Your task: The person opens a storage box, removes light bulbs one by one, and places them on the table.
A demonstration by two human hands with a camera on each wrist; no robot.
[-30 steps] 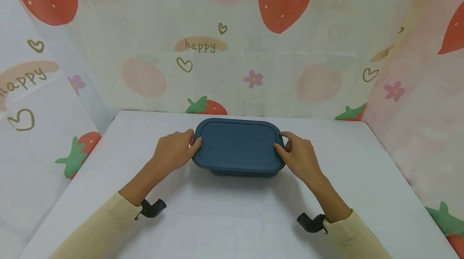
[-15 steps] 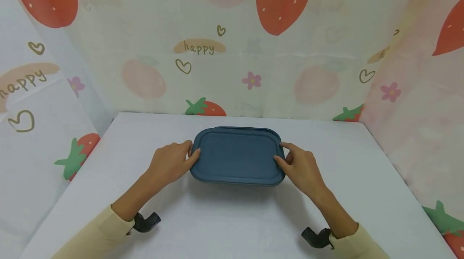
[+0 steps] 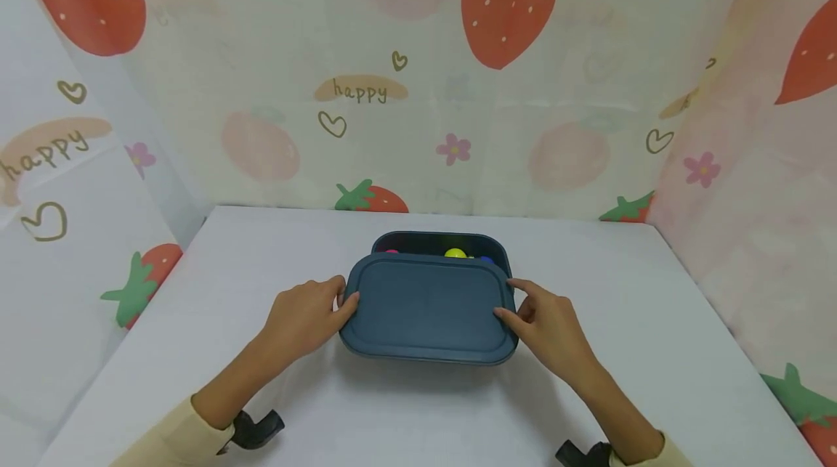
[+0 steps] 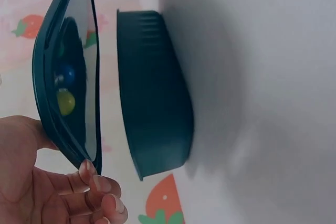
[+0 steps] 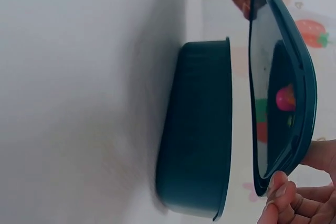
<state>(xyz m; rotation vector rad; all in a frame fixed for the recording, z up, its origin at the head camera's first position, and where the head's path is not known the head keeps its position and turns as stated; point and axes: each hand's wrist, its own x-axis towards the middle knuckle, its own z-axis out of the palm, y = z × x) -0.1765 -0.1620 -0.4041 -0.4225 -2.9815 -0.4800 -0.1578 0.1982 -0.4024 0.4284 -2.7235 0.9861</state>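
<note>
A dark blue lid is held by both hands above and in front of a dark blue-green storage box, apart from its rim. My left hand pinches the lid's left end, thumb on top. At the other end, my right hand pinches it the same way. The box stands on the table, its far part uncovered in the head view. Inside show a yellow ball, a bit of something pink and something blue. The lid's glossy underside mirrors some of these in the wrist views; the lid hides the other contents.
A white table lies under the box. Cloth walls printed with strawberries, hearts and flowers close it in at the back and sides. A dark wrist camera sits at the left cuff, with another at the right.
Both hands have drawn the lid toward the body and off the box. The box's inside and some coloured contents have come into view behind the lid.
</note>
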